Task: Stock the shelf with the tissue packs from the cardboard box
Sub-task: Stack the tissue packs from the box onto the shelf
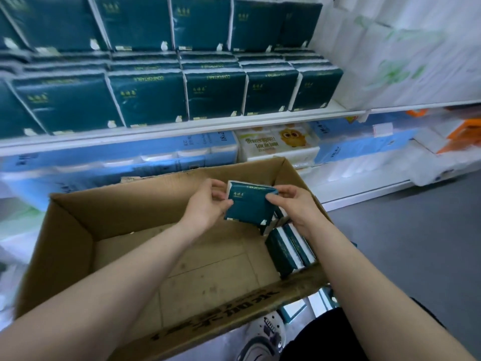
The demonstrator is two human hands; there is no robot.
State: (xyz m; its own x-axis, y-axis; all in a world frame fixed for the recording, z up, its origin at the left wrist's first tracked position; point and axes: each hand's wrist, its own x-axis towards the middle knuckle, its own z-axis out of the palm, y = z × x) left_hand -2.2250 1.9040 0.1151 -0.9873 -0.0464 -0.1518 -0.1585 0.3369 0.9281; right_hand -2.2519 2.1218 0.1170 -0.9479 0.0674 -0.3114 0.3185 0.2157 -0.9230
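A dark teal tissue pack [248, 204] hangs above the open cardboard box [75, 230], held between both hands. My left hand [207, 204] pinches its left edge and my right hand [294, 201] pinches its right edge. A few more teal packs [289, 250] stand on edge in the box's right corner. The rest of the box floor is bare cardboard. On the white shelf [208, 125] in front of me, several rows of the same teal packs [145, 97] stand stacked two tiers high.
Below the shelf lie blue-wrapped tissue bundles [130, 160] and a white pack with an owl print [281, 142]. White plastic-wrapped rolls [406, 48] fill the shelf's right side. Grey floor [416, 243] lies to the right. A small gap shows right of the teal row [335, 105].
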